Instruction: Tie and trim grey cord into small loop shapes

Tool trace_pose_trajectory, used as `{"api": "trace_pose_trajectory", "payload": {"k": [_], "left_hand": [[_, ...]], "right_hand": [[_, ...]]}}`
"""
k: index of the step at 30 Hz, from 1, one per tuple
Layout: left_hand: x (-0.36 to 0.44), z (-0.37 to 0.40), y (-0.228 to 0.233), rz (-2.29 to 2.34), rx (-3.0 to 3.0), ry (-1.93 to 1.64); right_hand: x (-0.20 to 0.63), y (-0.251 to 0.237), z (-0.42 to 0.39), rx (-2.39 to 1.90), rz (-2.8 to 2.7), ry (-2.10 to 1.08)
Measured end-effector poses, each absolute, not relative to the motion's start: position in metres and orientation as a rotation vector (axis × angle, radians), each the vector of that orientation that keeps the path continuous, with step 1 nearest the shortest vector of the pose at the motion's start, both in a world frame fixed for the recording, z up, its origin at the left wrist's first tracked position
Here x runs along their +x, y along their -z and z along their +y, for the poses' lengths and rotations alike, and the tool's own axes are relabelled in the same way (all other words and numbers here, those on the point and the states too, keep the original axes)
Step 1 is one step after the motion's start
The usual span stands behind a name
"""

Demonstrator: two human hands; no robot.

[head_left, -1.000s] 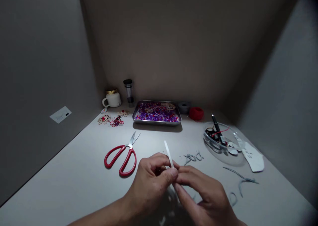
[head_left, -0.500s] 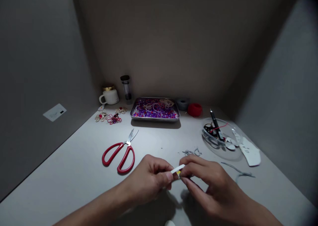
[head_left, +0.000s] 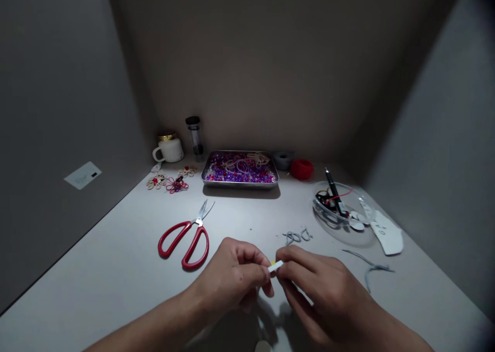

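Observation:
A small white strip with a bit of yellow [head_left: 276,266] is pinched between both hands; its exact kind I cannot make out. My left hand [head_left: 242,274] grips its left end between thumb and index finger. On its right end the fingertips of my right hand [head_left: 320,285] are closed. Just beyond the right hand lies a tangle of thin grey cord [head_left: 297,236]. Red-handled scissors [head_left: 195,233] rest to the left of the hands, blades pointing away. A round white piece [head_left: 263,346] shows at the bottom edge, below the hands.
A metal tray [head_left: 240,185] of purple and red beads stands at the back, beside grey and red cord rolls [head_left: 301,169]. Wire flowers [head_left: 177,185], a white mug [head_left: 170,149] and a clear tube [head_left: 196,139] are back left. On the right are a clear dish [head_left: 342,212] and loose cord [head_left: 369,261].
The white strip has turned in my fingers, with its yellow part now along the upper side. Both hands have shifted slightly; the left thumb has moved. The view has shifted a little.

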State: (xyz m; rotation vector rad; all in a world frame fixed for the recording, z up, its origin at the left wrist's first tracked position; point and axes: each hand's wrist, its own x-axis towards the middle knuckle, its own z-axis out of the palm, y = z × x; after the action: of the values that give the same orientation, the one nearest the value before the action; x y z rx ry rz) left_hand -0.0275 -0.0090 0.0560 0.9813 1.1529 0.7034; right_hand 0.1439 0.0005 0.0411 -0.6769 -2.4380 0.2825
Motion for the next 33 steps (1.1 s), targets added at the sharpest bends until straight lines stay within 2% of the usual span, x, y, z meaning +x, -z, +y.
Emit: {"api": "trace_pose_trajectory", "payload": {"k": [14,22,26,33], "left_hand": [[-0.027,-0.011,-0.046,1.288,1.081,-0.717],[-0.027,-0.011,-0.048,1.345,1.158,-0.687],[-0.029,-0.009,-0.053,1.185,1.012,-0.737],[-0.042,-0.010,-0.055,1.007,1.035,-0.728]], "right_hand": [[0.134,-0.035,-0.004,-0.595,-2.518,0.097],[0.132,-0.033,-0.004,-0.624,-2.503,0.051],[0.133,-0.035,-0.004,-0.623,-2.479,0.000],[0.139,-0.042,-0.002,-0.690,-2.452,-0.275]]}}
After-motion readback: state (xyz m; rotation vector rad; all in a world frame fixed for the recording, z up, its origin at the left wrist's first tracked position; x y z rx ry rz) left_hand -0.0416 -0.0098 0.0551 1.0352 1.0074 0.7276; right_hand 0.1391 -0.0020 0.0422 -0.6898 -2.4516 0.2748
